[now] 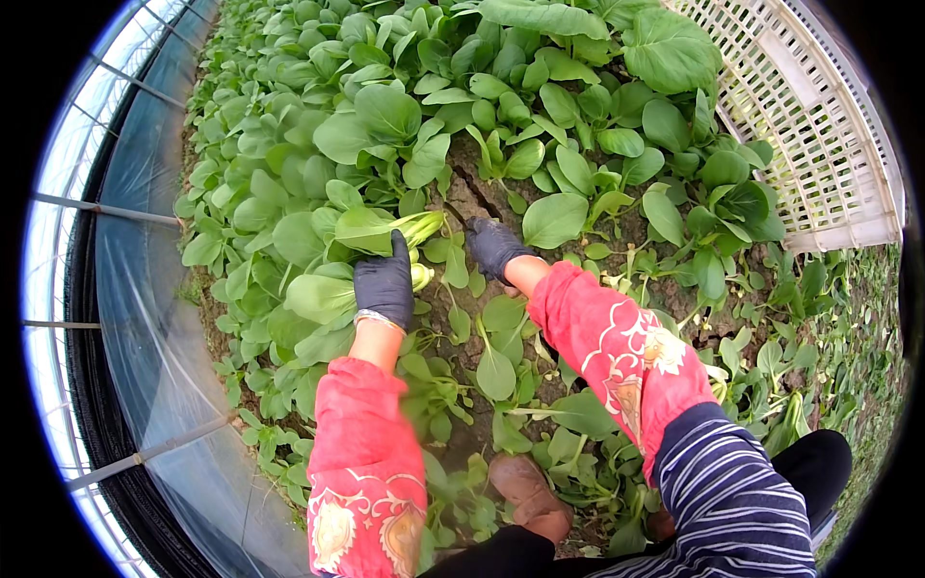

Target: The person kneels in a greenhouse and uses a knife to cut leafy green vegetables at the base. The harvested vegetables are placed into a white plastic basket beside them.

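Note:
My left hand [386, 285], in a dark glove, grips cut bok choy [365, 231] with pale stem ends that point right. Broad leaves spread out to the left of that hand. Low over the cracked soil, my right hand [495, 249] is curled, also in a dark glove. A thin dark strip [454, 213], apparently a blade, juts from its fingertips toward the upper left. Its handle is hidden in the fist. Small bok choy seedlings [457, 264] grow between the two hands.
A dense bed of bok choy [289, 144] stretches ahead and left. At the upper right is a white plastic crate [802, 137]. Plastic sheeting [144, 188] and metal tubes [137, 209] line the left side. My brown boot [531, 495] stands among plants below.

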Tool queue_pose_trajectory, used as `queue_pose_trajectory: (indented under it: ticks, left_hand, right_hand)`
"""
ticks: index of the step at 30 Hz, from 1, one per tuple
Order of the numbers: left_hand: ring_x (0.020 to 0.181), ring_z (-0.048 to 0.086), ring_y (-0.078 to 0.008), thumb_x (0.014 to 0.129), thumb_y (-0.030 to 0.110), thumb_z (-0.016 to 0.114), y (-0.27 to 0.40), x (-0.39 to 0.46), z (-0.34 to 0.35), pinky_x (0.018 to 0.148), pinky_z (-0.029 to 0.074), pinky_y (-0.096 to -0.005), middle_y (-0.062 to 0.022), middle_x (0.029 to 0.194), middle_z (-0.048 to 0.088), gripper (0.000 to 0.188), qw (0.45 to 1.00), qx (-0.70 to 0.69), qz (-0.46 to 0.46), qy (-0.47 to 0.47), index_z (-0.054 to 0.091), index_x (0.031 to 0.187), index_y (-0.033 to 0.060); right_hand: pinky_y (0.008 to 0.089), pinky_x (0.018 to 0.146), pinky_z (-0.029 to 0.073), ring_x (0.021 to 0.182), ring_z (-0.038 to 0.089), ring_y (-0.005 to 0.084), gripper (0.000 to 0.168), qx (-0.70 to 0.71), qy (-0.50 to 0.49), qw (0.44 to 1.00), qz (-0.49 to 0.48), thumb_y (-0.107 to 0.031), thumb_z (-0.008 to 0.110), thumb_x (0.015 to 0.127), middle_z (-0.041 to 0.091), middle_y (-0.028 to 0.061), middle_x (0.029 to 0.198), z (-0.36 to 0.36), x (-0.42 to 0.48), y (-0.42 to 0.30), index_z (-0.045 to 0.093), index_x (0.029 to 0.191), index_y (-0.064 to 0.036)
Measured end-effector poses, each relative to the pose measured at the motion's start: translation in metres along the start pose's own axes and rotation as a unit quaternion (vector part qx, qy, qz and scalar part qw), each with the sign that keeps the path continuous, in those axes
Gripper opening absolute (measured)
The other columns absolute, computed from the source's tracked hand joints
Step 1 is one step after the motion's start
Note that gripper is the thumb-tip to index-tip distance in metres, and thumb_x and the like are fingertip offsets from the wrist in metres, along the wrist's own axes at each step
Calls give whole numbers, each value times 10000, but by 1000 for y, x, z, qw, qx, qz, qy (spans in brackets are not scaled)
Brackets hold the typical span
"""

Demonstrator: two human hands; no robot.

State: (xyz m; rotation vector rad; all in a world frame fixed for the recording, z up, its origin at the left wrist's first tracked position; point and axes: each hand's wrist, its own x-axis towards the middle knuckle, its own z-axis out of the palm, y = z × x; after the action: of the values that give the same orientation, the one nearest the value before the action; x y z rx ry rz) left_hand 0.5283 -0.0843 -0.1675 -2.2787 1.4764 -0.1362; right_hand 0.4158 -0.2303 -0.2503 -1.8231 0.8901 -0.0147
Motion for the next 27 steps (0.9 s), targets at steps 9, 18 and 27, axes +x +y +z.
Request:
queue_pose_trajectory:
  ticks: [9, 18, 27]
  left_hand:
    - [719, 581, -282, 775, 64, 500, 16, -9, -2, 663, 455, -390, -153, 830, 603, 490, 997, -8, 13, 74, 459, 1262, 45]
    - [984, 563, -371, 700, 177, 702, 41, -148, -71, 861, 425, -481, -194, 1120, 562, 718, 941, -243, 17, 235, 402, 1344, 79]
    - [1058, 537, -186, 588, 124, 796, 53, -259, -179, 884, 458, -326, -117, 1185, 532, 833, 697, -703, -87, 114, 384, 1306, 22]
  right_hand:
    - [357, 436, 446, 497, 574, 240, 285, 67, -187, 978, 68, -174, 487, 866, 604, 138, 716, 14, -9, 26, 568, 1093, -22]
    - [218, 432, 373, 465, 441, 65, 528, 395, -158, 905, -31, -156, 697, 771, 589, 5, 795, -78, -166, -13, 524, 1267, -102]
    - [207, 446, 365, 484, 424, 49, 348, 255, -179, 944, -112, -163, 767, 712, 505, -29, 641, -131, -280, -86, 626, 1013, -60]
